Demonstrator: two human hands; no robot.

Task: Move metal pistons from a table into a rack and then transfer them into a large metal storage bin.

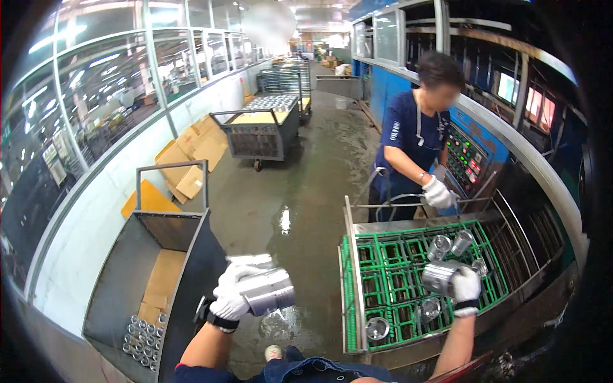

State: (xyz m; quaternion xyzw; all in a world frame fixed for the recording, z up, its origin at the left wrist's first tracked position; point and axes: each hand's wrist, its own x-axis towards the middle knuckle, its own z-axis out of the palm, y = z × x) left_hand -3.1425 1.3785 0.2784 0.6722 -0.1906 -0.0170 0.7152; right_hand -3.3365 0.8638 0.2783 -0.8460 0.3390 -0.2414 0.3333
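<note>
Okay, head view: right hand (467, 284) grips the right end of a metal cylinder (438, 278) above the green rack (350, 300), long axis roughly sideways. Left hand (231, 295) is closed on what look like two shiny cylinders (271, 292) — out over the floor (313, 210), left of the rack. Right hand's nearer the rack; its metal frame bar (355, 268) edges that side — floor spans to the dark cart (214, 246).

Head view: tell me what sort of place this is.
Probably a factory workshop handling metal parts: there's a control panel with lit buttons, a green rack holding shiny metal cylinders, and a loaded wheeled cart.
</note>
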